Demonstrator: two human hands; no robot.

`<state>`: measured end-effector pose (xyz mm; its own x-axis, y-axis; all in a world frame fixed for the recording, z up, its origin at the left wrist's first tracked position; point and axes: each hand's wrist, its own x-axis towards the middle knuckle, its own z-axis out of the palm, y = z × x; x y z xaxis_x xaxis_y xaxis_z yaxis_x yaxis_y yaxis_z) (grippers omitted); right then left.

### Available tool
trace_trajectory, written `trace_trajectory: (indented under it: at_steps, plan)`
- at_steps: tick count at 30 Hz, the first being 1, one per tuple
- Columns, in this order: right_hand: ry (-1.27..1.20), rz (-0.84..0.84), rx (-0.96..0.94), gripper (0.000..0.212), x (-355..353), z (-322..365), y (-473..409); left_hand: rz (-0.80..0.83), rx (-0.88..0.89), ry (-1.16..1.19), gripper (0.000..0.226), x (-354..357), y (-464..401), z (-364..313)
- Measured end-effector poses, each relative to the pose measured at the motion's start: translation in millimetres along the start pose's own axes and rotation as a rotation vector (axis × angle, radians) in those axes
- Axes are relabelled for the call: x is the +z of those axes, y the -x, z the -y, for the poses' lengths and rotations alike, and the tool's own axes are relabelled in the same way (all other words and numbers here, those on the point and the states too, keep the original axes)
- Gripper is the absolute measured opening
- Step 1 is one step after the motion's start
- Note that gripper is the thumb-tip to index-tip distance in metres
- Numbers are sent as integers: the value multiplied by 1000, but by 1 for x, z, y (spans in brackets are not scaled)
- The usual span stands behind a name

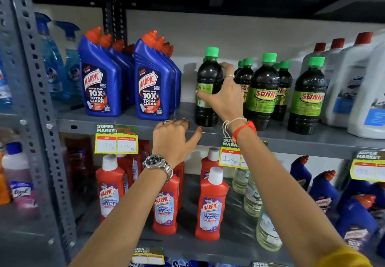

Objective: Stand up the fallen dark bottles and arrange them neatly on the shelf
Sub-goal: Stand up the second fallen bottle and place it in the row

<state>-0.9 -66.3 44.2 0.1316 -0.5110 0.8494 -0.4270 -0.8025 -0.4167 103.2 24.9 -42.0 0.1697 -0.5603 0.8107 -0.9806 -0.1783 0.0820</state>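
Several dark bottles with green caps stand upright on the grey shelf. My right hand wraps around the leftmost dark bottle, which stands upright near the shelf's front, its label partly turned away. To its right stand two front bottles with SUNNY labels, and more dark bottles stand behind them. My left hand rests on the shelf's front edge, fingers curled over it, holding no bottle. No dark bottle lies on its side in view.
Blue Harpic bottles stand in rows to the left of the dark ones, white jugs to the right. Red Harpic bottles fill the shelf below. Price tags hang on the shelf edge. A grey slotted upright frames the left.
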Motion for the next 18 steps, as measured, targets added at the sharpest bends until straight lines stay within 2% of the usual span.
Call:
trace_trajectory:
  at_steps: [6,10,12,14,16,18]
  plan:
    - [-52,68,36,84,0,-6,3,-20,1,6,54,2,1,0]
    - [-9,85,130,113,4,-5,11,-11,-3,2,53,2,0,0]
    - [17,91,157,116,7,-6,14,-12,-6,2,53,2,0,0]
    - [-27,114,194,110,8,-11,11,-14,-8,7,53,3,0,0]
    - [-174,183,280,99,4,-14,6,-14,-11,14,54,3,0,0]
    - [-396,271,395,73,-1,-17,3,-5,-13,24,55,2,-1,0]
